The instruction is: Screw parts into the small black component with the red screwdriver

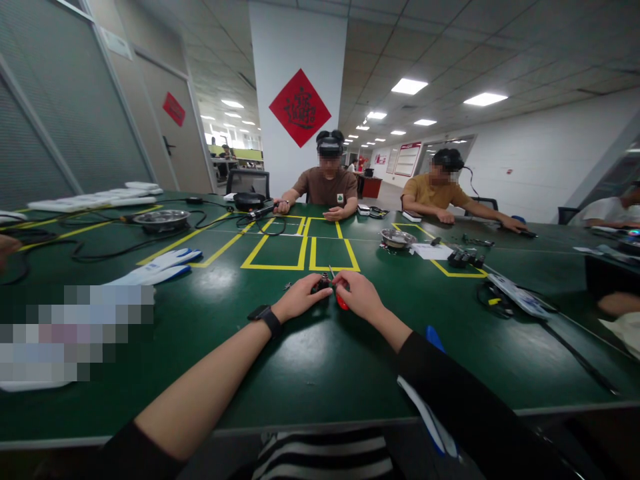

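Near the middle of the table, my left hand (301, 296) is closed on a small dark part (323, 281) with a metallic tip. The fingers cover most of it, so its kind does not show. Beside it, my right hand (361, 293) grips a screwdriver with a red handle (342, 299). Its thin metal shaft (331, 271) points up and away from me, close to the dark part. Whether the two touch cannot be made out. Some tiny metal pieces (287, 287) lie on the table just left of my left hand.
Yellow tape (275, 267) marks rectangles on the green table (215, 380). A white-and-blue glove (157, 267) lies left; another (425, 407) is partly under my right sleeve. Metal bowls (399, 238), black parts (465, 257) and cables surround the work area. Two people (327, 187) sit opposite.
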Available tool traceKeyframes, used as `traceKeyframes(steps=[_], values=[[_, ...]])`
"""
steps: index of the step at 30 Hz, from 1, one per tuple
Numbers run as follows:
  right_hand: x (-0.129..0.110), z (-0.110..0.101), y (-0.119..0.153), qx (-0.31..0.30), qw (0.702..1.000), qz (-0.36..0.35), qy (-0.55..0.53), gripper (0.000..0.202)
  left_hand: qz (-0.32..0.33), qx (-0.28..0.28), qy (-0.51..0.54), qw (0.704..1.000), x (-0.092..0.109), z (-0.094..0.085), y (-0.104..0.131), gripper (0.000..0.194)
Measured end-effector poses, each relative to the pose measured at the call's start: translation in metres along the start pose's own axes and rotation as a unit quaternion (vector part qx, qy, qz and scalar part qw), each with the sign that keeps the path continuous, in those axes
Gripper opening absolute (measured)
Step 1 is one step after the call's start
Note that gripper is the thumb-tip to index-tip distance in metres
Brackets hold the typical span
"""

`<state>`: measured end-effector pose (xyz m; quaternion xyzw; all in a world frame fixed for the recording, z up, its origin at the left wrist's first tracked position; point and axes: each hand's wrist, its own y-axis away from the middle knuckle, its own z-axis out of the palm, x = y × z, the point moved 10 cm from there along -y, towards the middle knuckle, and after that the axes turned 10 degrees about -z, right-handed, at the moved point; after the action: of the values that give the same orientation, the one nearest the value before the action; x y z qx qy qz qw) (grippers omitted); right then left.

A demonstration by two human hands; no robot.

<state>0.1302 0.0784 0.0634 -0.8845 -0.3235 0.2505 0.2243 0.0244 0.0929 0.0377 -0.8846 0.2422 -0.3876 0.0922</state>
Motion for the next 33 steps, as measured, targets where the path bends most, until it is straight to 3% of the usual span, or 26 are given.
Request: traceKeyframes(steps=[11, 15, 19, 22, 25, 28, 31, 33], values=[[0.030, 0.019, 0.010, -0.044, 0.993, 0.101, 0.045, 0.035, -0.007, 0.013, -0.005, 1.000, 0.005, -0.004, 0.000, 0.027], [0.043, 0.019, 0.014, -0.021, 0.990, 0.139, 0.031, 0.031, -0.007, 0.015, -0.005, 1.000, 0.002, -0.003, 0.001, 0.031], [0.056, 0.005, 0.014, 0.064, 0.983, 0.167, -0.029, 0.026, 0.004, 0.011, 0.000, 1.000, 0.004, -0.003, 0.002, 0.042], [0.054, -0.024, 0.013, 0.184, 0.972, 0.141, -0.046, 0.026, 0.004, 0.024, 0.064, 0.998, 0.005, -0.010, 0.001, 0.040], [0.046, -0.060, 0.021, 0.316, 0.940, 0.115, -0.054, 0.027, -0.016, 0.120, 0.191, 0.974, -0.008, -0.036, -0.001, 0.052], [0.033, -0.088, 0.031, 0.402, 0.911, 0.092, -0.034, 0.029, -0.057, 0.253, 0.258, 0.931, -0.040, -0.066, 0.001, 0.057], [0.025, -0.102, 0.037, 0.434, 0.897, 0.081, -0.022, 0.028, -0.122, 0.315, 0.191, 0.921, -0.070, -0.084, 0.002, 0.044], [0.025, -0.105, 0.040, 0.451, 0.888, 0.078, -0.035, 0.029, -0.142, 0.277, 0.090, 0.946, -0.078, -0.083, -0.004, 0.036]])
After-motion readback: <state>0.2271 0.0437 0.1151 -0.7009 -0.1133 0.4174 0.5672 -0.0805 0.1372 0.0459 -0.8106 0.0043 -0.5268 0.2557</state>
